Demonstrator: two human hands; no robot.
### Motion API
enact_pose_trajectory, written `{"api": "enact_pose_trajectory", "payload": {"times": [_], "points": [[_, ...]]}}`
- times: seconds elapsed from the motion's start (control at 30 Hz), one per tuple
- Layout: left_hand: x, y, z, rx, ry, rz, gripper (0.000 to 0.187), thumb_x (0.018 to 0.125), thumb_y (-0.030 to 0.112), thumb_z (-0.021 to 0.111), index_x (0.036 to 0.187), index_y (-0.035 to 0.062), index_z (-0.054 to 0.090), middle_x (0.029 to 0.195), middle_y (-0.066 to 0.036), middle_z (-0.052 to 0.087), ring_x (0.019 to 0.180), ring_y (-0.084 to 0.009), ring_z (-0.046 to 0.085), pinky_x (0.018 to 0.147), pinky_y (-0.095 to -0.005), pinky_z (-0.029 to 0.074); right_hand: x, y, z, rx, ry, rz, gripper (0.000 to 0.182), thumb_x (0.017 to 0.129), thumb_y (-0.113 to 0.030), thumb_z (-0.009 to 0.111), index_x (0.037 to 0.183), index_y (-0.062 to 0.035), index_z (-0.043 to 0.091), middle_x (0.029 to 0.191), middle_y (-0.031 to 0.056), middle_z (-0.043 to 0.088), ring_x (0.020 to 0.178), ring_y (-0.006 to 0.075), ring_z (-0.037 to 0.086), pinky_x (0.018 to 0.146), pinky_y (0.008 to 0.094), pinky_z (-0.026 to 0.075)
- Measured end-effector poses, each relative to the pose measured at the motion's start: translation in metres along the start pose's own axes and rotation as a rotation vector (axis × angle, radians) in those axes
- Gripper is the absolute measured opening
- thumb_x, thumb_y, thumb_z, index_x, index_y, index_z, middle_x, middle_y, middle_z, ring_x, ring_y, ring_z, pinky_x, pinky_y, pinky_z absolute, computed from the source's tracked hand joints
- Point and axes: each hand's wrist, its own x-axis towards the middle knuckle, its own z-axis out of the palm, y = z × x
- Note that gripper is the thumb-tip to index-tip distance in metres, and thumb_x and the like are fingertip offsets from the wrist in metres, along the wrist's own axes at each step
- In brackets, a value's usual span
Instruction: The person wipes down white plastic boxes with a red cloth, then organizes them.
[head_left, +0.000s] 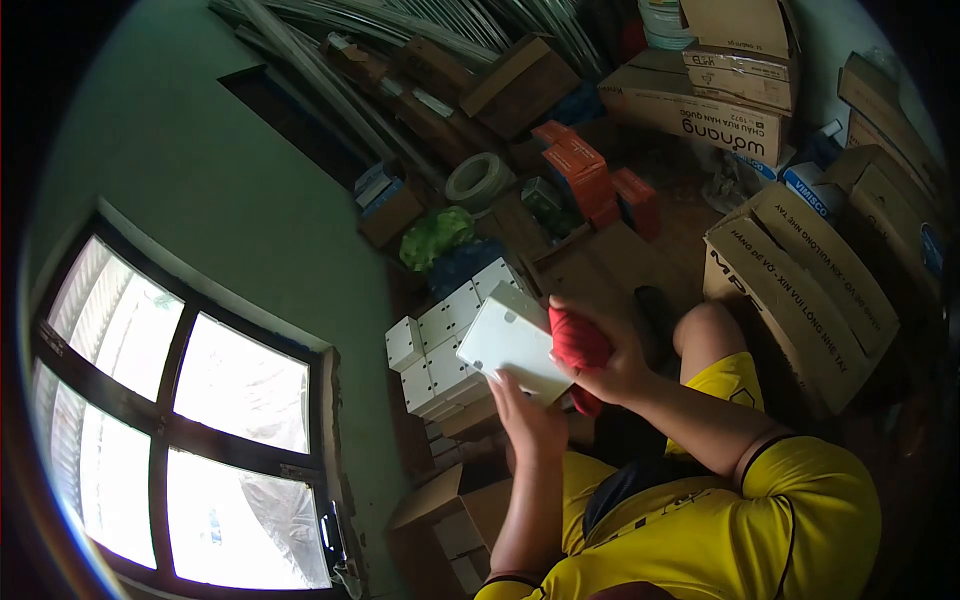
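Observation:
A white, flat-faced rectangular box (515, 345) is held up in front of me, tilted. My left hand (530, 415) grips it by its lower edge, with the fingers closed along the side. My right hand (615, 370) is closed around a bunched red cloth (578, 338), which rests against the right side of the white box. Part of the cloth hangs below the right hand. Just behind the held box is a stack of similar white boxes (440, 325) with small dark spots on their faces.
An open cardboard carton (455, 500) with white boxes inside stands at lower left. A large carton (800, 300) is by my knee. Orange boxes (580, 170), a green plastic bag (437, 235) and a white coil (480, 182) lie farther back. A window (240, 400) is at left.

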Motion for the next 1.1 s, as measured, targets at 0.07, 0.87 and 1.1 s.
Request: {"api": "enact_pose_trajectory", "payload": {"times": [0.07,0.87,1.1], "points": [[-0.009,-0.001,0.008,-0.081,0.033,-0.031,0.053,0.107,0.043,0.038,0.145,0.0058,0.036,0.138,-0.015,0.048,0.125,-0.0293,0.053,0.104,-0.0434,0.046,0.001,-0.003,0.003,-0.047,-0.074,-0.105,0.064,0.081,-0.010,0.077,0.140,-0.0051,0.054,0.138,0.0162,0.056,0.130,0.0290,0.054,0.110,0.0381,0.041],[-0.032,-0.012,-0.024,0.385,-0.266,0.154,0.044,0.105,0.026,0.053,0.138,-0.0034,0.049,0.119,-0.008,0.063,0.106,-0.0127,0.055,0.095,-0.0281,0.044,0.040,-0.013,-0.005,0.354,0.113,0.182,0.067,0.094,-0.012,0.067,0.152,-0.0038,0.036,0.158,0.0154,0.035,0.142,0.0261,0.040,0.110,0.0363,0.039],[-0.025,0.004,0.000,0.051,0.075,0.315,0.061,0.106,0.022,0.048,0.157,-0.0006,0.023,0.145,-0.015,0.046,0.123,-0.0206,0.053,0.104,-0.0344,0.043,-0.024,-0.005,0.005,-0.029,-0.214,0.101,0.067,0.091,-0.012,0.070,0.150,-0.0047,0.040,0.159,0.0179,0.033,0.150,0.0288,0.027,0.121,0.0415,0.021]]}}
